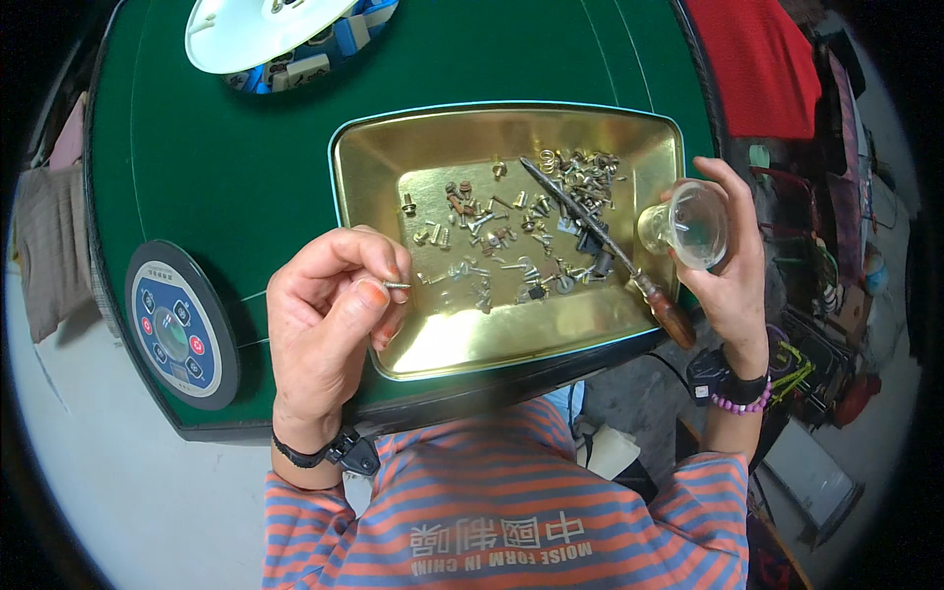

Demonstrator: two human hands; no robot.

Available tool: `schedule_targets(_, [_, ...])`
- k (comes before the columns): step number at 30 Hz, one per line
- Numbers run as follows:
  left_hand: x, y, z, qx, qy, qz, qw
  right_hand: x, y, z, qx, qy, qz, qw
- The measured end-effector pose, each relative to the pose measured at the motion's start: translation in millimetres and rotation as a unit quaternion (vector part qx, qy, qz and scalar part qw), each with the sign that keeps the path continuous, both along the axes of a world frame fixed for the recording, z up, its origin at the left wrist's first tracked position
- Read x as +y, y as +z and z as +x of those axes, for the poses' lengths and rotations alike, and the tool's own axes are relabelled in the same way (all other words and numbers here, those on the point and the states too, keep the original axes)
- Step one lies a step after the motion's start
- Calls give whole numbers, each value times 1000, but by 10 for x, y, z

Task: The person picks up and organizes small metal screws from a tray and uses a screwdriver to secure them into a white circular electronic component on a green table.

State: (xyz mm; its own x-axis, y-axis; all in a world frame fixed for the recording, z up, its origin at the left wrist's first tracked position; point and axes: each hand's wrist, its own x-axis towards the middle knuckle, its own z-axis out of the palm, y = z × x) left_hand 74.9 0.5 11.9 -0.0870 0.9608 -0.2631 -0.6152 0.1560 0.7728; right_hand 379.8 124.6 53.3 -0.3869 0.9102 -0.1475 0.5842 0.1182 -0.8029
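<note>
A gold-coloured metal tin [511, 343] sits at the table's near edge, holding several loose screws, springs and small metal parts [482, 206], plus a long screwdriver [665, 313] with a wooden handle lying diagonally. My left hand [324, 320], at the tin's left side, pinches a small screw [396, 285] between thumb and fingertips. My right hand [730, 261] grips a small clear plastic cup [696, 224] tilted over the tin's right side; whether it holds anything is unclear.
The green felt table [236, 157] carries a round control panel [177, 349] at the left and a white disc [228, 31] at the back, over an opening with mahjong tiles [305, 71]. Red cloth [762, 69], chairs and assorted clutter stand beyond the right edge.
</note>
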Motion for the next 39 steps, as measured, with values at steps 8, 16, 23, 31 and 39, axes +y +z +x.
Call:
schedule_targets(8, [8,9,17,35,6,-4,999,-67,-132,11,-24,47,63,997])
schedule_targets(16, [-11,4,4,61,-2,0,998,-19,-80,-21,-62,88,138,985])
schedule_targets(23, [-27,2,24,83,-3,-8,996,-58,-37,-89,-94,137,136,977])
schedule_targets(31, [-27,20,29,99,2,-8,995,-21,56,-153,-81,175,70,979])
schedule_targets(39, [-18,36,34,106,-1,-10,994,289,68,-330,-128,184,105,969])
